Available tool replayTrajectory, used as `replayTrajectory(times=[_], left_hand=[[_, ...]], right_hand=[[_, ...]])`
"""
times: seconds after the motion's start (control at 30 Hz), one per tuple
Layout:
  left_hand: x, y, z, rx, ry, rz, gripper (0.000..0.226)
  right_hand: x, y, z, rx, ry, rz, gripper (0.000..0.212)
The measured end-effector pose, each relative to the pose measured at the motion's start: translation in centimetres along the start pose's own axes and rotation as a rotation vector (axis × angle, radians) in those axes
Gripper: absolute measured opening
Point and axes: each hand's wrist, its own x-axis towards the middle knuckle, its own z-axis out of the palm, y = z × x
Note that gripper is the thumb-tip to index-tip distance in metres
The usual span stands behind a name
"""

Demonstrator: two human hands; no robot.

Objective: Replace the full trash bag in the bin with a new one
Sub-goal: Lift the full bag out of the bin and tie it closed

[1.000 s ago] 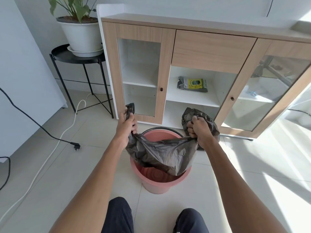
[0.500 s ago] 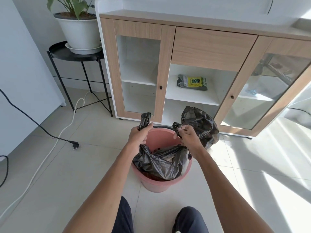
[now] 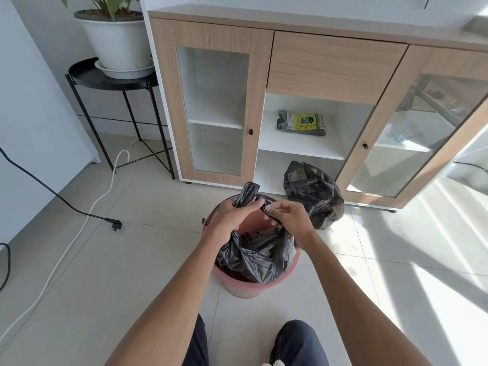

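A pink bin [image 3: 239, 287] stands on the tiled floor in front of me. A black trash bag [image 3: 254, 256] hangs inside it, its body crumpled against the near wall. My left hand [image 3: 233, 216] grips one bunched handle of that bag, which sticks up above my fist. My right hand [image 3: 286, 217] pinches the bag's other edge just beside it, over the bin's mouth. A second black bag, full and tied [image 3: 313, 194], sits on the floor behind the bin to the right, against the cabinet. A pack of bags [image 3: 302, 124] lies on the cabinet's open shelf.
A wooden cabinet [image 3: 335, 67] with glass doors stands right behind the bin. A black side table [image 3: 87, 79] holding a potted plant [image 3: 118, 40] is at the left. A black cable with plug [image 3: 115, 225] and a white cable [image 3: 60, 260] trail across the floor at left.
Both hands have come together over the bin, from wide apart to almost touching. The bag has sunk lower into the bin. The camera has tilted down and moved closer.
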Motion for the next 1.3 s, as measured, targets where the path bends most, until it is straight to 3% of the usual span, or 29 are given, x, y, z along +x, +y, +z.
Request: replayTrajectory(times=[0.17,0.3,0.4,0.5,0.53,0.57,0.7,0.8,1.0,1.17,1.3], left_hand=[[0.8,-0.3,0.4,-0.043,0.036,0.015,0.037],[1.1,-0.2,0.2,-0.109,0.101,-0.001,0.027],[0.9,-0.2,-0.3,-0.094,0.123,0.023,0.03],[0.8,-0.5,-0.4,-0.053,0.043,0.088,0.056],[0.7,-0.5,-0.4,-0.096,-0.035,0.069,0.053],[1.0,-0.6,-0.3,-0.161,-0.097,0.023,0.084],[0.5,-0.1,0.2,-0.168,-0.213,0.012,0.025],[0.2,-0.3,0.5,-0.177,-0.234,0.052,0.015],[-0.3,-0.2,0.7,-0.155,-0.168,0.109,0.016],[-0.7,0.0,1.1,-0.113,-0.165,0.163,0.008],[-0.7,-0.4,-0.6,0.062,-0.269,0.101,0.037]], right_hand=[[-0.1,-0.1,-0.1,-0.05,-0.041,-0.032,0.015],[-0.2,0.3,-0.7,-0.29,-0.113,0.018,0.034],[-0.4,0.7,-1.2,-0.183,-0.163,0.069,0.036],[-0.3,1.0,-1.0,0.1,-0.073,0.119,0.029],[-0.1,1.2,-0.9,0.14,-0.022,0.135,0.029],[0.1,1.4,-0.7,0.136,0.019,0.147,0.028],[0.3,0.9,0.0,0.066,0.081,0.168,0.03],[-0.1,-0.2,0.3,0.038,0.035,0.163,0.032],[-1.1,-2.0,0.4,-0.011,-0.147,0.052,0.019],[-0.4,-1.5,0.8,-0.03,-0.044,0.003,0.039],[0.0,-1.1,0.7,0.02,0.032,0.009,0.053]])
